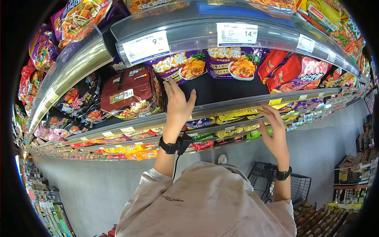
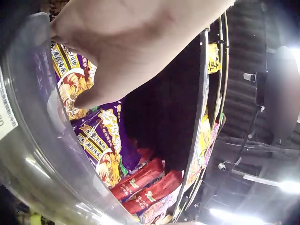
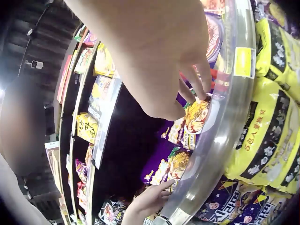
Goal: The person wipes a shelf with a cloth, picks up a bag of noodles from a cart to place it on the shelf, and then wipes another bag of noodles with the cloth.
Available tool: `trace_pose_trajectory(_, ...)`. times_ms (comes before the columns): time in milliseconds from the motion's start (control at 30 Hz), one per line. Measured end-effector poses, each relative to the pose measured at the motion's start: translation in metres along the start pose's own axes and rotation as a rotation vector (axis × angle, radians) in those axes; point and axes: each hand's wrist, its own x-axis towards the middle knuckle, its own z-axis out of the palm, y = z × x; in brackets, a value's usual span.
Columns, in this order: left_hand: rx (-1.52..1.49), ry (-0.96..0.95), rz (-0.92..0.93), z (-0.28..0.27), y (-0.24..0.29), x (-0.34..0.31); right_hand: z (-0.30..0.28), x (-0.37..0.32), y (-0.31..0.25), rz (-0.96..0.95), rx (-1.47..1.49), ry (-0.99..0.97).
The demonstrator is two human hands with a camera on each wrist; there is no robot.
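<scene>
Two purple noodle packets stand side by side on the shelf, a left one (image 1: 179,68) and a right one (image 1: 234,64). My left hand (image 1: 178,104) reaches over the shelf lip, its fingertips right at the lower edge of the left packet and its thumb held apart. In the left wrist view, that hand (image 2: 126,47) overlaps the purple packets. My right hand (image 1: 274,130) hovers by the front rail, fingers loosely extended, with nothing in it. The right wrist view shows the right hand (image 3: 164,61) above the packets and the left hand (image 3: 149,202) farther along.
A dark red multipack (image 1: 130,93) sits left of my left hand. Red packets (image 1: 294,71) stand at the right. A clear front rail (image 1: 237,103) runs along the shelf, with price labels (image 1: 146,46) above. Yellow packs (image 3: 267,136) lie below. A black wire basket (image 1: 262,177) is beside me.
</scene>
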Motion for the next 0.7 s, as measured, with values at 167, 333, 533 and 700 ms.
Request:
trace_pose_trajectory(167,-0.052,-0.017,0.019,-0.002,-0.011,0.007,-0.006,-0.053,0.002,0.139,-0.078,0.111)
trace_pose_trajectory(333,-0.052,-0.032,0.018,0.0,-0.016,0.007,-0.007,-0.111,0.002,0.365,-0.131,0.16)
trace_pose_trajectory(533,-0.062,-0.005,0.055,0.001,-0.02,0.009,-0.011,-0.153,0.004,0.536,-0.052,0.208)
trace_pose_trajectory(700,-0.029,-0.006,0.063,-0.001,-0.005,-0.006,-0.019,-0.185,0.031,0.564,0.001,0.249)
